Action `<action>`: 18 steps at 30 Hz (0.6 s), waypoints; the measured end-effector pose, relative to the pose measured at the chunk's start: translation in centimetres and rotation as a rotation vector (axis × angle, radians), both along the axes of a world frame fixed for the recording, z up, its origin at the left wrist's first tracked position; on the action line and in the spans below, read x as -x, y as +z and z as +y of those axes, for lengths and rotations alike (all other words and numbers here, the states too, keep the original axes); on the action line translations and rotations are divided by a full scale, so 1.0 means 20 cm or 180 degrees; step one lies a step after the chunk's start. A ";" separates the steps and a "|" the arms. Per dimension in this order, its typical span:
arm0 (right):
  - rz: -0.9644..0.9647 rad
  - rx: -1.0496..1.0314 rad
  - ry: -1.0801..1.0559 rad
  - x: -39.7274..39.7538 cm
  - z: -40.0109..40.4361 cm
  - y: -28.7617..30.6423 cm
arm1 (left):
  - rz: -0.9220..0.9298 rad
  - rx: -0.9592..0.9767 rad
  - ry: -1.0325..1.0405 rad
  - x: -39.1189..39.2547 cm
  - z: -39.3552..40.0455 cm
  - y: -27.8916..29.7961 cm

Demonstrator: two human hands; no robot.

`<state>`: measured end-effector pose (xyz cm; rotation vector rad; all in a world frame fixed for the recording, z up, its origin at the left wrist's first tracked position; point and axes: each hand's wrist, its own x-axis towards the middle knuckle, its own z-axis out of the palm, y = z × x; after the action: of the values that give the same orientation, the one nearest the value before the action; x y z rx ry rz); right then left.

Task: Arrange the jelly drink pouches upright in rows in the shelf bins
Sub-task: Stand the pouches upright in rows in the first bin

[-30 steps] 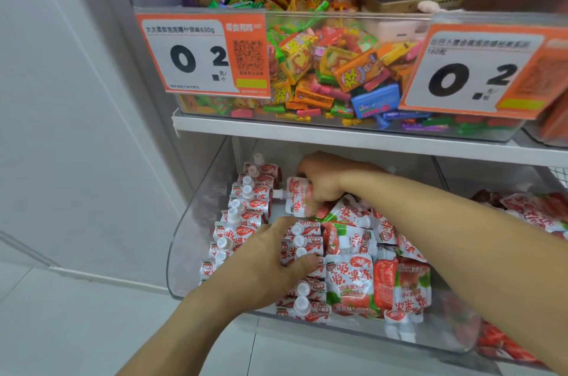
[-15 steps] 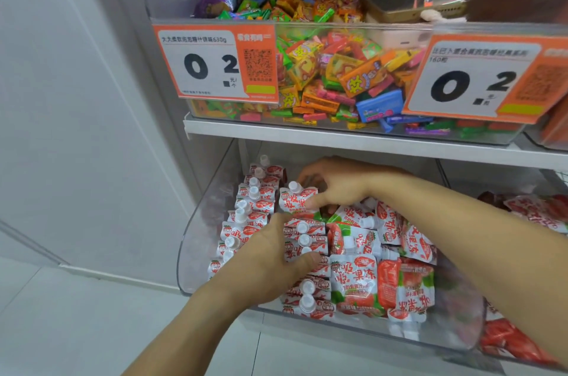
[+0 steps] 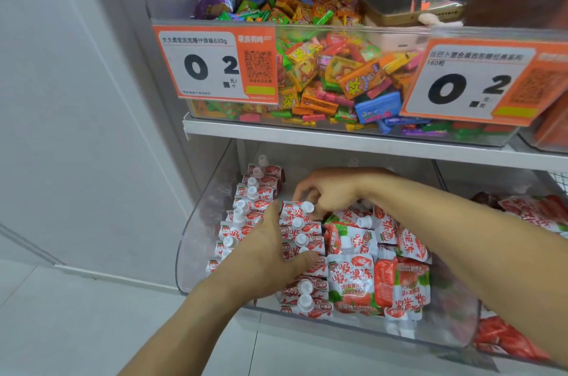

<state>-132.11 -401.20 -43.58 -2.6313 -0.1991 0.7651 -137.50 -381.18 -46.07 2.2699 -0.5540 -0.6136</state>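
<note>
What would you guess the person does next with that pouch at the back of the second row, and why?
Probably the right hand presses the pouch it is touching upright against the second row, while the left hand braces that row. Two rows already stand caps-up on the left side of the clear bin; loose pouches lie flat on the right, waiting.

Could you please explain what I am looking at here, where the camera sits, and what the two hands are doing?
There is no machine: a head-worn camera looks down at a person's two bare hands. The left hand lies flat on upright jelly drink pouches in a clear shelf bin. The right hand touches the rearmost pouch in that row; whether its fingers grip it is unclear. Loose pouches lie flat alongside. The shelf above holds a bin of colourful candy with orange price tags.
</note>
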 end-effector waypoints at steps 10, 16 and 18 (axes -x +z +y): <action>-0.0077 0.0124 -0.0299 0.08 -0.17 0.08 | -0.0464 -0.0233 -0.0403 -0.02 -0.04 0.02; -0.0285 0.0886 0.0041 0.16 -0.27 0.07 | -0.0451 -0.0259 -0.0396 -0.01 -0.05 0.02; -0.0228 0.1000 0.0162 0.17 -0.26 0.06 | -0.0439 -0.0260 -0.0387 -0.01 -0.05 0.03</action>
<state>-135.45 -406.50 -42.43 -2.9632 -0.1786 0.7735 -137.21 -382.27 -45.45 2.3811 -0.7513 -0.5503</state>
